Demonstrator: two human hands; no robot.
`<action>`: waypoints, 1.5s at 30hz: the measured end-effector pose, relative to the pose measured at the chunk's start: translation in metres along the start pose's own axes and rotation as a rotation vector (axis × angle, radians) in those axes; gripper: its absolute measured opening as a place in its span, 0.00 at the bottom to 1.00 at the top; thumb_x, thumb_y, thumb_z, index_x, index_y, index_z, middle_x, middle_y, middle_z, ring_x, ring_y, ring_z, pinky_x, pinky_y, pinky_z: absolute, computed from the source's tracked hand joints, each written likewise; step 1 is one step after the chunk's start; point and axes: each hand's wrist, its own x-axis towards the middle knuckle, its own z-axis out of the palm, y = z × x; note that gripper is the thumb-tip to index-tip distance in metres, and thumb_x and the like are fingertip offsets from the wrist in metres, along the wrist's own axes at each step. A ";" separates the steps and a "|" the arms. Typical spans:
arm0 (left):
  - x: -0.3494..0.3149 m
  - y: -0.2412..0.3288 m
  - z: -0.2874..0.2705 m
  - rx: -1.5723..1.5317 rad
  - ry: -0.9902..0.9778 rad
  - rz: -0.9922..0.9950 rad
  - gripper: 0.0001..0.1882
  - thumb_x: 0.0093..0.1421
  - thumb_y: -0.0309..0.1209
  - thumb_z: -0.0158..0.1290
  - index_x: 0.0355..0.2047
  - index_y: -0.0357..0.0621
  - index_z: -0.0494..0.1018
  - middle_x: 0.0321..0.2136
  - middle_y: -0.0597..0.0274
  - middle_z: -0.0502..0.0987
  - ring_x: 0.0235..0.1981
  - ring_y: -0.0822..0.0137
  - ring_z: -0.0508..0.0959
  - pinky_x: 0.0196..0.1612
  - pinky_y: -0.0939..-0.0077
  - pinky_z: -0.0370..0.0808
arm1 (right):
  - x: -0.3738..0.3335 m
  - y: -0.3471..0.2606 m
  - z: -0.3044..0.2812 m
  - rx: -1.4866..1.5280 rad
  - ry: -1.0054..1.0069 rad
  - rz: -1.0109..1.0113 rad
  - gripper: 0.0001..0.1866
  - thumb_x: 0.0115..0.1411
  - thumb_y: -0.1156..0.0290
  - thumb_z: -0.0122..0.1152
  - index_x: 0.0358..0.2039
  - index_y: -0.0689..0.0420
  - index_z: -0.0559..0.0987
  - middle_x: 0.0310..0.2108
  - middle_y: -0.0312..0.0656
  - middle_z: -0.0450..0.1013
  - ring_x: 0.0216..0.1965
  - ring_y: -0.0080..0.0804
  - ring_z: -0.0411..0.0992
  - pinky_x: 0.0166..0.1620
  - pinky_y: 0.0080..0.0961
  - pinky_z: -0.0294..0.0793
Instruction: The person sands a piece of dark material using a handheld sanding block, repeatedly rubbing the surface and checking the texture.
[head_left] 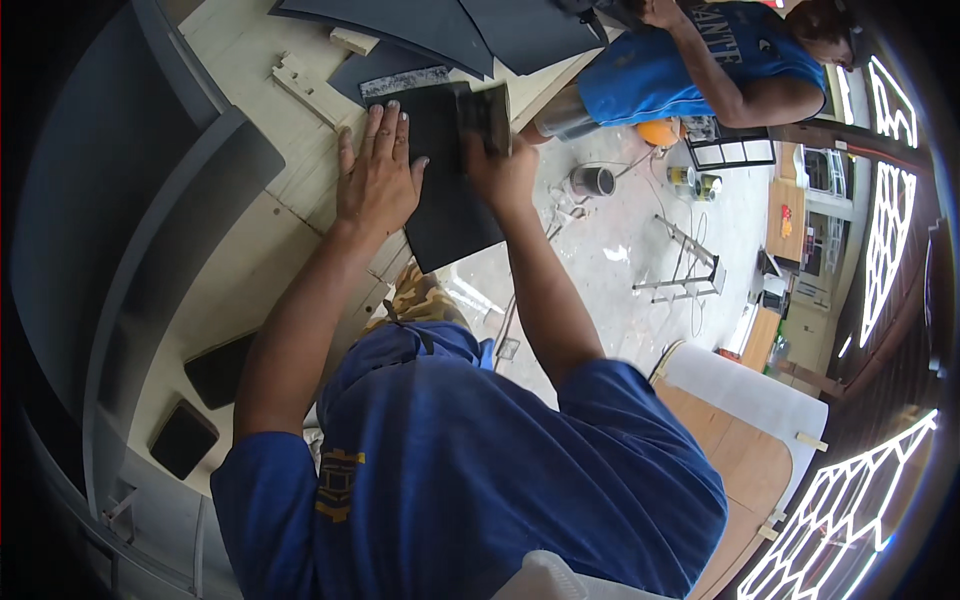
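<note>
A black flat sheet [445, 215] lies on the pale wooden bench, its near right corner reaching past the bench edge. My left hand [380, 180] rests flat on its left edge, fingers stretched out toward the far end. My right hand [503, 182] is closed round a dark block with a light brown side [487, 118], over the sheet's right edge; motion blurs it, so its exact kind does not show. Just beyond my left fingertips is a strip with speckled grey-white marks [403, 82].
Dark grey panels [400, 25] lie at the far end, beside a notched wooden strip [305, 88]. A large curved dark panel [190, 220] stands left. Two dark pads [184, 440] lie near left. Another person in blue [690, 70] is at far right. Cans [593, 181] and a stepladder [685, 265] stand on the floor.
</note>
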 end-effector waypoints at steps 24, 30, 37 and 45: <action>0.002 0.002 0.000 -0.008 0.037 -0.039 0.30 0.66 0.45 0.42 0.63 0.39 0.59 0.67 0.60 0.52 0.69 0.62 0.49 0.66 0.47 0.46 | 0.013 -0.006 0.005 -0.008 -0.010 -0.007 0.12 0.55 0.67 0.61 0.20 0.61 0.76 0.18 0.55 0.72 0.22 0.53 0.74 0.24 0.38 0.72; -0.007 -0.003 0.010 0.005 0.047 -0.075 0.31 0.66 0.46 0.42 0.63 0.39 0.59 0.67 0.59 0.53 0.69 0.62 0.50 0.66 0.47 0.46 | -0.081 -0.013 -0.026 0.124 -0.026 -0.010 0.11 0.55 0.67 0.62 0.21 0.60 0.77 0.16 0.53 0.71 0.19 0.52 0.73 0.23 0.40 0.72; -0.001 0.003 0.009 0.044 0.067 -0.010 0.31 0.65 0.45 0.42 0.63 0.39 0.59 0.66 0.58 0.54 0.68 0.61 0.51 0.65 0.46 0.49 | 0.003 -0.005 0.002 -0.010 -0.003 0.051 0.14 0.54 0.67 0.61 0.16 0.60 0.75 0.19 0.55 0.73 0.22 0.53 0.75 0.24 0.42 0.72; -0.001 0.000 0.008 0.013 0.093 0.001 0.31 0.66 0.45 0.42 0.63 0.38 0.58 0.66 0.58 0.54 0.68 0.59 0.52 0.65 0.46 0.50 | -0.070 -0.004 -0.014 -0.099 -0.026 -0.064 0.08 0.54 0.71 0.62 0.32 0.63 0.79 0.20 0.53 0.73 0.22 0.51 0.76 0.23 0.38 0.74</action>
